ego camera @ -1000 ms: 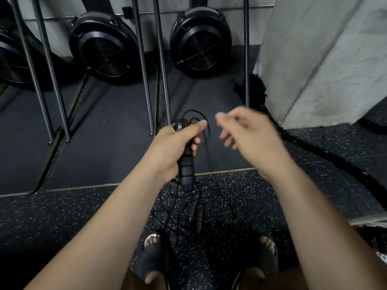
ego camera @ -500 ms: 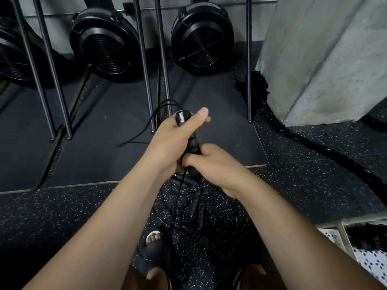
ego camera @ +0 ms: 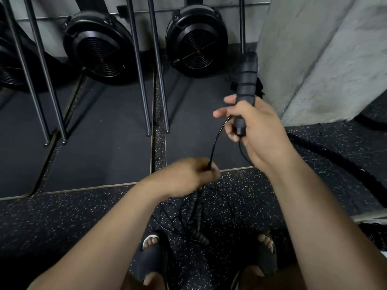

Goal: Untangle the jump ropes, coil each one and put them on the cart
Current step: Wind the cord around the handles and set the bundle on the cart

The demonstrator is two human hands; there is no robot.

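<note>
Head view, left to right: two round black fan housings (ego camera: 98, 45) stand against the back wall, with slanted steel rails (ego camera: 41, 84) in front of them ending on dark mats (ego camera: 100, 143). The near ground is speckled rubber floor (ego camera: 62, 222). Left hand (ego camera: 188, 174) is low and centre, motion-blurred, with its fingers curled tight round a thin black cord (ego camera: 215, 139). Below that hand hangs a tangle of jump ropes (ego camera: 195, 218), loops of cord and at least two ribbed handles, positioned between two feet in dark slide sandals (ego camera: 150, 260). It cannot be told whether the lower end of the tangle touches the floor. The cord rises in a curve from the left hand to the right hand (ego camera: 257, 130), which is higher and well apart from it. The right hand grips the lower end of a ribbed foam jump-rope handle (ego camera: 247, 84), fingers wrapped round it and one finger extended to the left. The handle stands nearly upright, cord end down. A second thin strand drops from its base along the right wrist. Right of the handle is a concrete pillar (ego camera: 314, 49). A thick black battle rope (ego camera: 335, 155) lies on the floor from the pillar's foot toward the right edge
</note>
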